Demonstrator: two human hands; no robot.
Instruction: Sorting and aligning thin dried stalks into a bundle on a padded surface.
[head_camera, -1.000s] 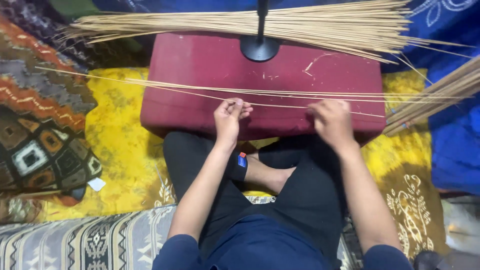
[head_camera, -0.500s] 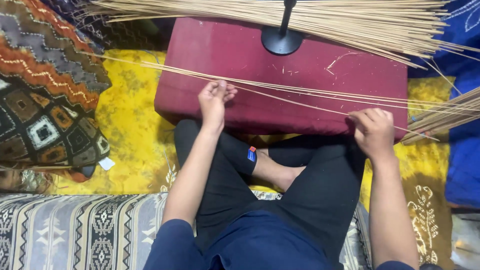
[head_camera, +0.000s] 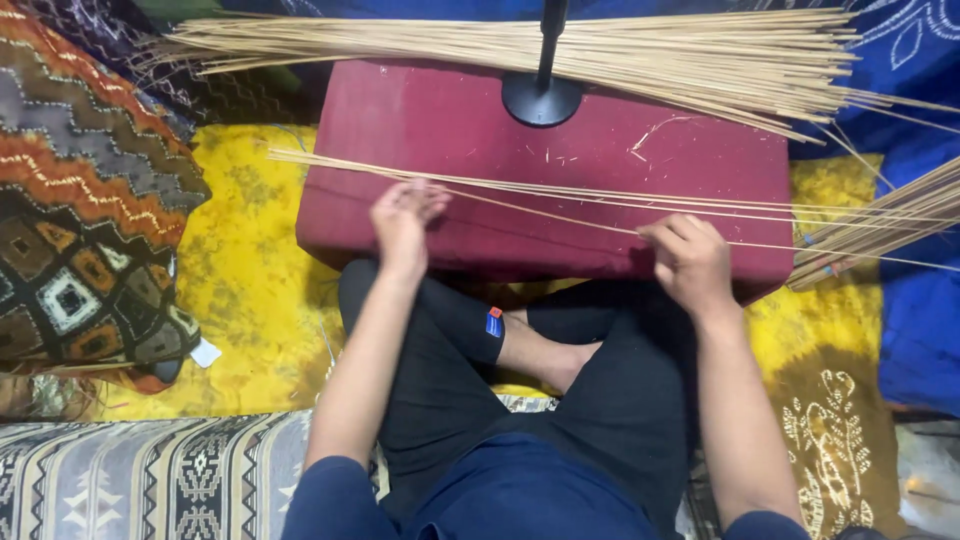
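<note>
- Pinching a few thin sticks (head_camera: 560, 195) in the left hand (head_camera: 405, 215), fingers curled nearly closed around them, with only a short length running out past the grip to the left.
- Holding the same thin sticks in the right hand (head_camera: 690, 262), fingers folded down over them; cannot tell from above how tightly, since the fingertips are hidden under the knuckles.
- Stretched between the two grips, just above the maroon cushion (head_camera: 450, 120); beyond the right grip, fanning out and trailing far to the right.
- Judged as sorting or evening-up a small batch: drawn apart between the hands and held level over the cushion's near half.
- Beyond both grips, on the cushion's far edge: a large pile of sticks (head_camera: 600, 45), with a black stand base (head_camera: 542, 98) in front of it, between the hands and further out.
- Out past the right grip: a second bundle of sticks (head_camera: 880, 225), angled in from the side and near the trailing ends.
- Under and around the cushion: a yellow cloth (head_camera: 240, 250); well out from the left grip, a patterned pillow (head_camera: 80, 200).
- For a next move, as a judgement: calls for keeping both pinches firm, the sticks parallel, and the loose trailing ends away from the side bundle to avoid tangling or snapping.
</note>
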